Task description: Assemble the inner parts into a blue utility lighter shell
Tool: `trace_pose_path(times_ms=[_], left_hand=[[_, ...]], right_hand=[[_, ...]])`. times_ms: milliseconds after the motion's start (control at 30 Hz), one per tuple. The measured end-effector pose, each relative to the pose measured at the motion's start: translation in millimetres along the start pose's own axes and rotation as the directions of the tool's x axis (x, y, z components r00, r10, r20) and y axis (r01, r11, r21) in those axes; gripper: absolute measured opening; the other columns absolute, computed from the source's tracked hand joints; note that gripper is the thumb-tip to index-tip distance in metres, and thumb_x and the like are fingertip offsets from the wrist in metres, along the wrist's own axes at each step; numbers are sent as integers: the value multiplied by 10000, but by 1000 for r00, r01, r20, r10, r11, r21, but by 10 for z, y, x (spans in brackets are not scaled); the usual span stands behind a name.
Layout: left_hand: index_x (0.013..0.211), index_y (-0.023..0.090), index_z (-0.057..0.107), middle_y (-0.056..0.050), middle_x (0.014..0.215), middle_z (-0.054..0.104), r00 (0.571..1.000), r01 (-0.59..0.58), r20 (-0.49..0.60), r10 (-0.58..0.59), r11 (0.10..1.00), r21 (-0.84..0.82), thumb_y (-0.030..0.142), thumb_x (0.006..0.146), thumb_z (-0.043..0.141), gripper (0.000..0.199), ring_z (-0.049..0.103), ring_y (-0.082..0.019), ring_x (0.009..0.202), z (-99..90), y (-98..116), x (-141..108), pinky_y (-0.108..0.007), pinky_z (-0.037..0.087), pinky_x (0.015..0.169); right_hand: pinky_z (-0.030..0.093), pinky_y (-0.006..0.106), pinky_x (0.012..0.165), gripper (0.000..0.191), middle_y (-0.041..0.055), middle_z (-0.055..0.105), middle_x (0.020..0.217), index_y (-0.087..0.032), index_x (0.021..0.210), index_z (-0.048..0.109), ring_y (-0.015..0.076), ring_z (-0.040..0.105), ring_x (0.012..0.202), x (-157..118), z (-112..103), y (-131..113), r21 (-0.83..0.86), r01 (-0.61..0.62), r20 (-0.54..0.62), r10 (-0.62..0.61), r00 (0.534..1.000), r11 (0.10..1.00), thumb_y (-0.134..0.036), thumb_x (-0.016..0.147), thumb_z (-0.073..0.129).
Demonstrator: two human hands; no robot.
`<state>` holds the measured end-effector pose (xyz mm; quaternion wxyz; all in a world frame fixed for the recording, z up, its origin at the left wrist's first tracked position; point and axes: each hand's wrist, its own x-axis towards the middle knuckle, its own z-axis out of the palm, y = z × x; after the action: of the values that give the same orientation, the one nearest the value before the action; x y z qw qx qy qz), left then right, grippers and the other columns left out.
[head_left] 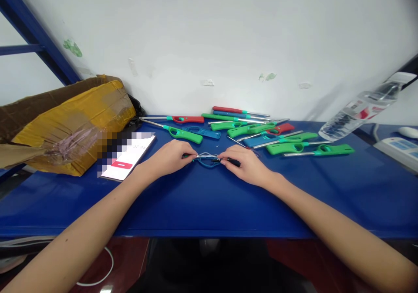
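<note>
Near the middle of the blue table (209,206), my left hand (174,157) pinches the left end of a small bundle of thin light wires (206,155). My right hand (243,164) is closed around a slim black tool (234,162), its tip at the right end of the wires. A blue looped part (209,163) lies between the two hands, just below the wires. Behind my hands are several long-nosed lighters, among them a green one (186,135), a blue one (205,132) and a red one (187,119). Fingertip details are too small to tell.
A taped cardboard box (75,123) sits at the left, with a lit phone (127,158) beside it. More green lighters (336,149) lie at the back right, near a tilted water bottle (362,108). A white device (400,151) is at the far right; a wall rises behind.
</note>
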<state>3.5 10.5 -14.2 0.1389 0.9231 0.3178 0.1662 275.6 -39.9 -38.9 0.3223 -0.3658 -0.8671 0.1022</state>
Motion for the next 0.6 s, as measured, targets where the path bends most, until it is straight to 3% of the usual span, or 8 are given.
trace_pose_path(times_ms=[400,600], left_hand=[[933,228,776,-41,990,727,1000,28,9,-29,998,56,245,909,590,189,669,-183,857,1,-37,4,-291,516,770],[932,217,788,-78,1130,712,1000,13,-12,-12,990,140,238,901,597,195,630,-278,1106,37,-34,4,-406,518,926]], right_hand=[[540,345,784,171,67,716,890,-187,1028,712,203,637,867,18,-8,-20,-19,21,1,-21,1000,1000,-175,929,573],[542,347,788,172,71,722,905,-197,1021,718,206,647,871,15,-9,-20,-15,14,-4,-15,1000,1000,-187,929,572]])
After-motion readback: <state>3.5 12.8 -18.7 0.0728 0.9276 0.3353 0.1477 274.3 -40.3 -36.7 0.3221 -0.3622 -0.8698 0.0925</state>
